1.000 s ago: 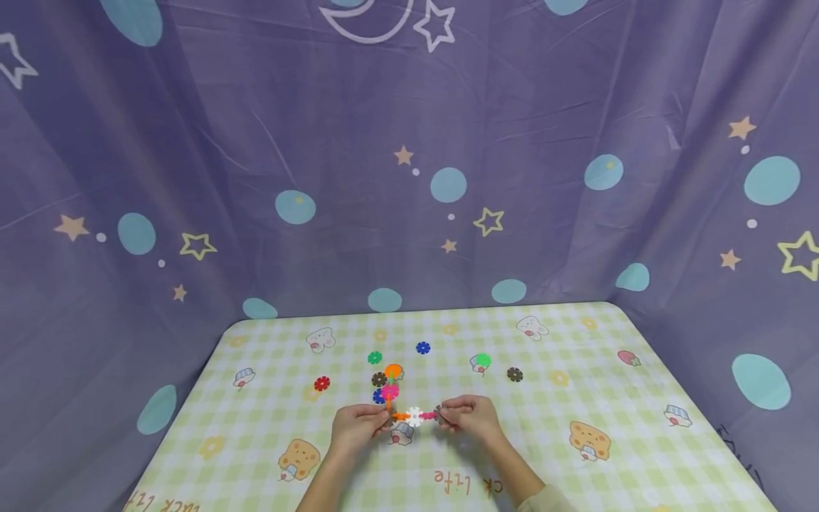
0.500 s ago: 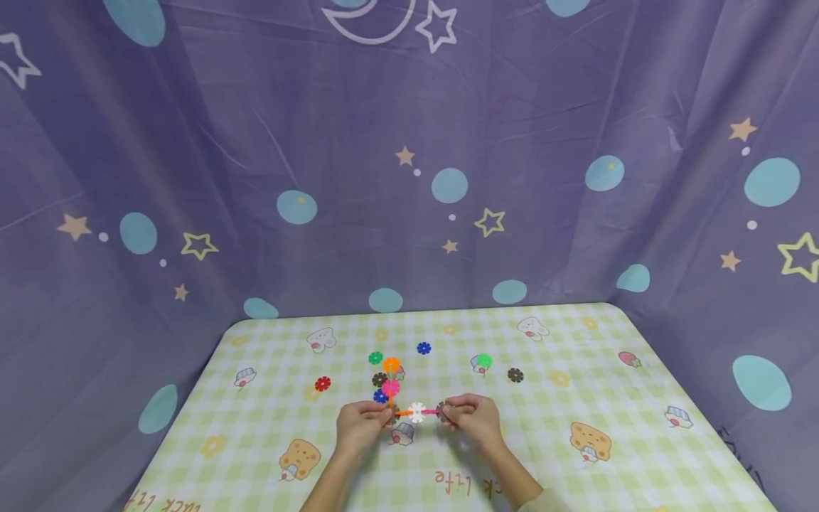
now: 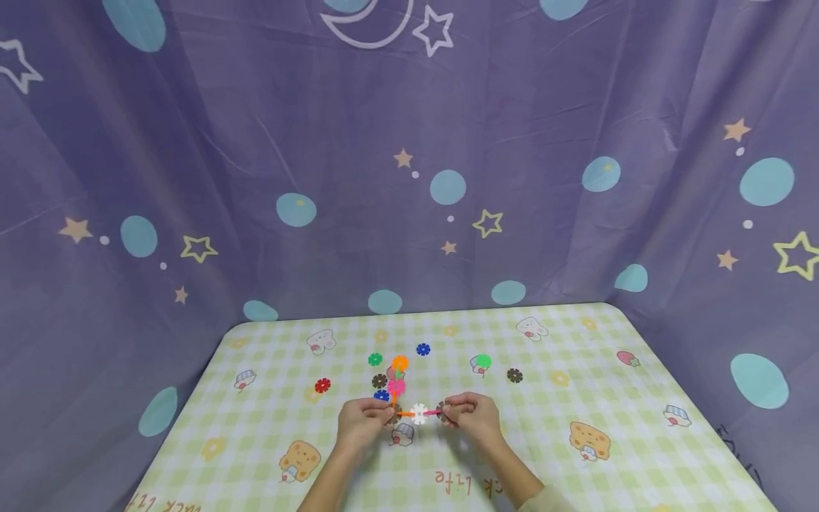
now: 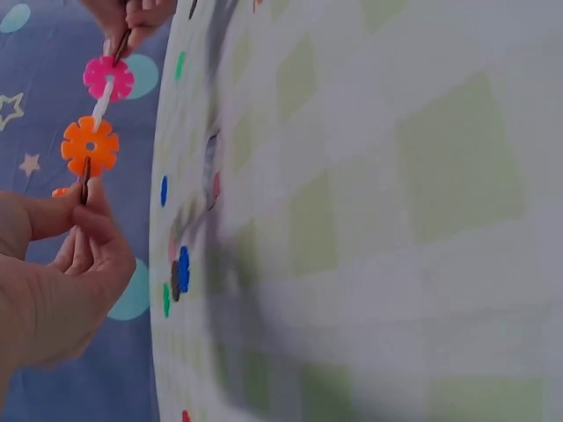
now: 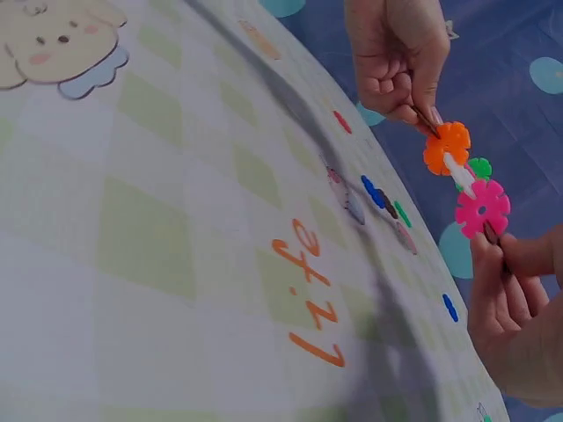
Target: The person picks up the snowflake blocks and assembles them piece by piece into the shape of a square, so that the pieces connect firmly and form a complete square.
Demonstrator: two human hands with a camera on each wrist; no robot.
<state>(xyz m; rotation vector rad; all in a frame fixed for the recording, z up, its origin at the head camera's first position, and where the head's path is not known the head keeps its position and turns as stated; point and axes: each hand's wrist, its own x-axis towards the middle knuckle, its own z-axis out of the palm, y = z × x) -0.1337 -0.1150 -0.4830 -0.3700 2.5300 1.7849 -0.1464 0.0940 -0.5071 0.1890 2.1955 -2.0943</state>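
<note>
Above the table, both hands hold an L-shaped chain of notched plastic snowflake discs. The left hand [image 3: 362, 425] pinches a brown disc [image 4: 84, 183] at the corner between thumb and fingers. At the other end, the right hand [image 3: 475, 419] pinches a second brown disc [image 3: 443, 411]. Between them run an edge-on orange disc [image 4: 90, 146], a white disc [image 3: 419, 414] and a pink disc [image 5: 482, 209]. From the corner another branch leads away from the person, with an upper pink disc [image 3: 397, 387], a green one [image 5: 479, 167] and an orange disc [image 3: 399, 363] at its tip.
Loose snowflake discs lie on the checked tablecloth [image 3: 537, 455]. Red [image 3: 323, 385], dark green [image 3: 375, 360], brown [image 3: 379, 381] and blue [image 3: 381, 395] ones are left of the branch. Farther right are blue [image 3: 423, 349], light green [image 3: 483, 361] and brown [image 3: 515, 375] discs. A purple curtain [image 3: 537, 249] stands behind.
The far branch with the orange tip has tilted up and swung slightly right. Both hands have shifted a little to the right, keeping their pinch on the brown discs.
</note>
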